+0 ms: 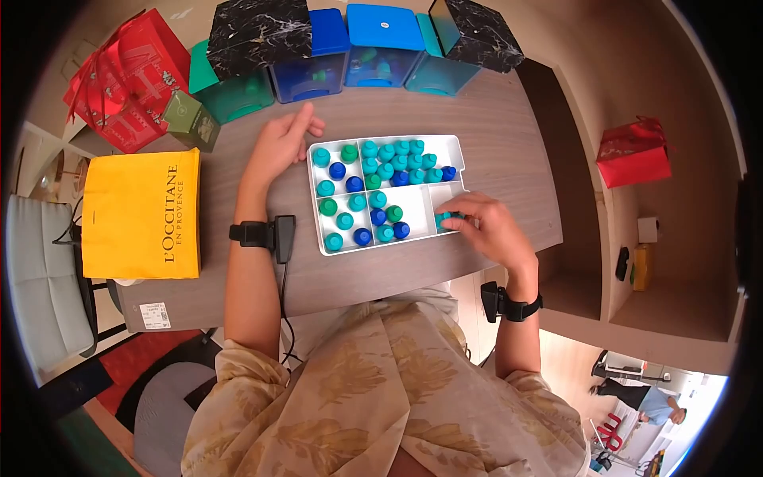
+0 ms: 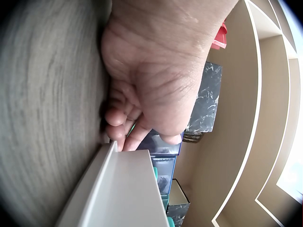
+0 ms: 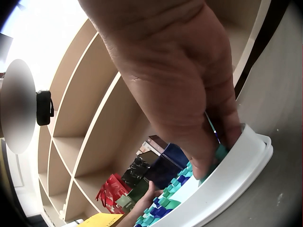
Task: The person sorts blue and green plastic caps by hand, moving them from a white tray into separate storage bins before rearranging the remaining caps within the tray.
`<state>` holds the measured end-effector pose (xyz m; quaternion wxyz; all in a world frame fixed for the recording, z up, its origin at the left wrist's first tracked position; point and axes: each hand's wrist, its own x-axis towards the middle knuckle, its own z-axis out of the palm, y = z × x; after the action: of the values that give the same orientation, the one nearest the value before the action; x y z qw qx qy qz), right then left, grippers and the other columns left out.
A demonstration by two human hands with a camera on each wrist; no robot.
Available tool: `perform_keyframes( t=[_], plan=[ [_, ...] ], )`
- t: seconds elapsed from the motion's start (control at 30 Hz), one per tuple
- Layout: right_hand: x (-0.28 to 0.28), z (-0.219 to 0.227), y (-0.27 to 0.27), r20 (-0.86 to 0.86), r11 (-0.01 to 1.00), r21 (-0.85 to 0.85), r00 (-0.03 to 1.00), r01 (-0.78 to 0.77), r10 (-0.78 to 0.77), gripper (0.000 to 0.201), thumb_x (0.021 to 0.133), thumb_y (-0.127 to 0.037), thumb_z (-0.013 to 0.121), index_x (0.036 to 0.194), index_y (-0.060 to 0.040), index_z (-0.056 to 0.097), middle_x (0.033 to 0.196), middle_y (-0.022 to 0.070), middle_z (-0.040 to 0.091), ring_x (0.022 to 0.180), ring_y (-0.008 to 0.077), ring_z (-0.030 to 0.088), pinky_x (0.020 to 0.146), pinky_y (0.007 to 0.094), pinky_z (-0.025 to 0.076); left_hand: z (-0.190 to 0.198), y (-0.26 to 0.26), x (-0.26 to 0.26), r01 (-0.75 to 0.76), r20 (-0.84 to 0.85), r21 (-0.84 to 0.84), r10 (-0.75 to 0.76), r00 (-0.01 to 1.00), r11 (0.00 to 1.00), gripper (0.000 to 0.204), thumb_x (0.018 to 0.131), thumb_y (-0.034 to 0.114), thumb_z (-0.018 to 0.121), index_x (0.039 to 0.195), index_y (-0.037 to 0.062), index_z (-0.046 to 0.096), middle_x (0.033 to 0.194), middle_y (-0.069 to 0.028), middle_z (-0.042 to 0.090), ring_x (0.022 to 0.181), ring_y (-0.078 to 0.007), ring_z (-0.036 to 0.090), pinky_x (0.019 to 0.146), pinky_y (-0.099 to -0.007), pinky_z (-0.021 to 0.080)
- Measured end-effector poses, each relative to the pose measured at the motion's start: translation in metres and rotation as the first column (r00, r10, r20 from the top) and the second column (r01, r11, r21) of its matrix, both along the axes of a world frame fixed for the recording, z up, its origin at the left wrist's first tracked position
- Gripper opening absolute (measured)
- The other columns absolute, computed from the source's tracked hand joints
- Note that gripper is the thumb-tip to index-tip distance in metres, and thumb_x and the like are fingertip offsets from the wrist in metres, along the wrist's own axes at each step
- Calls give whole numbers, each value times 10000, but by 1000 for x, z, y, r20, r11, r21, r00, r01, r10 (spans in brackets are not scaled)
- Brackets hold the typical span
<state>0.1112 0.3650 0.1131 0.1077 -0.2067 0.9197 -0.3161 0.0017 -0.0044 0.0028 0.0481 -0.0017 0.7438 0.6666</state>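
Divided tray [image 1: 415, 205], teal, green, blue pieces [image 1: 385, 171] inside, right grip [image 1: 490, 228] pinching one

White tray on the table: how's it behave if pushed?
Likely stiff: the white tray looks straight-edged, with no visible sag. Probably slides rather than tips, being shallow and flat on the table. Small pieces inside may shift, given gaps around several.

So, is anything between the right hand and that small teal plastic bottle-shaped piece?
Nothing visible is: inside the white plastic tray's rim, the right hand has its fingers and thumb on the teal piece.
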Motion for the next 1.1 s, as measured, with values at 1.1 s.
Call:
perform_keyframes(
  t=[1.1],
  plan=[
    [7, -14, -7, -113, 995, -67, 990, 78, -86, 240, 872, -16, 787, 1110, -33, 762, 1073, 152, 757, 966, 339, 694, 798, 412, 583, 1, 0, 1, 6, 2, -1, -6, 1000, 1000, 600, 1100, 536, 534, 1063, -18, 763, 932, -39, 741, 567, -60, 555, 528, -234, 455]
  ],
)
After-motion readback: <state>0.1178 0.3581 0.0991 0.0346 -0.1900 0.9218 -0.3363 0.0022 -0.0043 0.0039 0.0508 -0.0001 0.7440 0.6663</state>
